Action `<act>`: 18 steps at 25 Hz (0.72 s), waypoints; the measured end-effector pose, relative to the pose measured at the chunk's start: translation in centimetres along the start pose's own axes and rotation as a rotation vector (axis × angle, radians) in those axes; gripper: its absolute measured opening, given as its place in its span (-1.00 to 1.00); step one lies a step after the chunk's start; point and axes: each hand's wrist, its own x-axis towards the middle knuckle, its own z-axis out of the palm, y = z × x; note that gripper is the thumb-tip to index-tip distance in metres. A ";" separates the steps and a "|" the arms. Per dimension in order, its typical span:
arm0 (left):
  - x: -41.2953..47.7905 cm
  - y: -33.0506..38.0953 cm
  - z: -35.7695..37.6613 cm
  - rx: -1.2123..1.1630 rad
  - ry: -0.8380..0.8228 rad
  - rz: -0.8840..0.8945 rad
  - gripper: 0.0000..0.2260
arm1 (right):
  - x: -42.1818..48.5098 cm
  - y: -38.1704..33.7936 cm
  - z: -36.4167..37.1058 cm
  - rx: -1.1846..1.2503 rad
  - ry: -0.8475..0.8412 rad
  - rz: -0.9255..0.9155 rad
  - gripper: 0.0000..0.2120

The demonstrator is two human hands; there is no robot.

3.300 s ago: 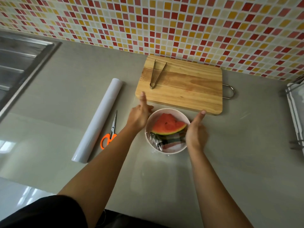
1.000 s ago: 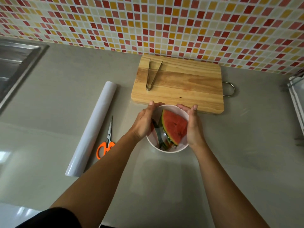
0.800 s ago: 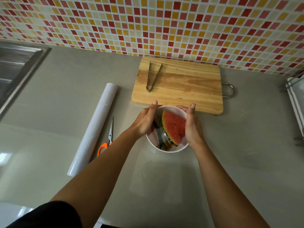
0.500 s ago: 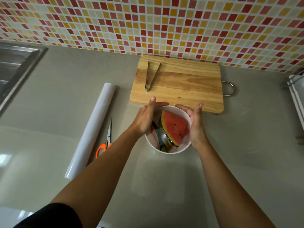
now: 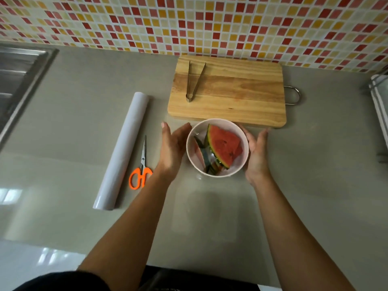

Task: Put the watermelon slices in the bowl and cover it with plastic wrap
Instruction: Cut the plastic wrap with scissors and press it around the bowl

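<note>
A white bowl [image 5: 239,131] stands on the grey counter just in front of the cutting board. Watermelon slices [image 5: 223,143] lie in it, red flesh up, under clear plastic wrap stretched over the rim. My left hand [image 5: 173,147] is beside the bowl's left side, fingers straight and apart from the rim. On the bowl's right side my right hand [image 5: 256,153] stays close to the wall, palm toward it, fingers open. Neither hand holds anything. The white plastic wrap roll [image 5: 123,148] lies to the left.
Orange-handled scissors [image 5: 141,171] lie between the roll and my left hand. A wooden cutting board [image 5: 241,95] with metal tongs [image 5: 194,80] on it sits behind the bowl. A steel sink [image 5: 19,80] is at far left, a rack [image 5: 380,101] at far right.
Both hands were pressed around the bowl's rim; now they have drawn outward, off the bowl, with fingers spread. The bowl stayed in place.
</note>
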 end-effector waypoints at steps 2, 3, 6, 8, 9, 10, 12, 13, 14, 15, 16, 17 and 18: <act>-1.6 -1.8 1.2 -0.040 -0.025 0.062 -0.31 | -0.8 1.0 0.9 0.084 0.059 -0.039 -0.34; -1.8 -2.4 2.2 -0.034 0.030 0.075 -0.35 | -1.1 1.2 1.5 0.118 0.093 -0.042 -0.36; -2.0 -2.6 3.9 0.006 0.240 0.049 -0.44 | -1.3 1.5 2.4 0.216 0.168 -0.054 -0.40; -2.5 -3.0 3.8 0.036 0.271 0.016 -0.45 | -1.6 1.8 2.3 0.260 0.171 -0.053 -0.38; -2.8 -3.4 3.6 0.053 0.277 0.013 -0.45 | -1.6 2.0 2.3 0.262 0.176 -0.048 -0.36; -3.0 -3.5 3.4 0.054 0.282 0.016 -0.45 | -1.6 2.1 2.2 0.263 0.181 -0.040 -0.34; -2.9 -3.4 3.0 0.047 0.270 0.021 -0.43 | -1.8 2.1 2.0 0.269 0.189 -0.037 -0.32; -3.0 -3.4 2.7 0.047 0.242 0.032 -0.42 | -2.0 2.3 1.9 0.288 0.191 -0.047 -0.34; -3.0 -3.4 2.4 0.033 0.212 0.049 -0.42 | -2.3 2.8 1.7 0.324 0.194 -0.069 -0.36; -3.1 -3.5 2.3 -0.014 0.198 0.055 -0.41 | -2.8 3.2 1.7 0.354 0.195 -0.100 -0.38; -3.3 -3.7 2.4 -0.073 0.193 0.054 -0.42 | -3.2 3.7 1.9 0.382 0.205 -0.139 -0.40; -3.6 -3.9 2.6 -0.119 0.192 0.047 -0.43 | -3.6 4.1 2.2 0.410 0.224 -0.167 -0.42; -3.8 -4.1 3.0 -0.139 0.187 0.029 -0.44 | -3.7 4.4 2.7 0.434 0.243 -0.177 -0.43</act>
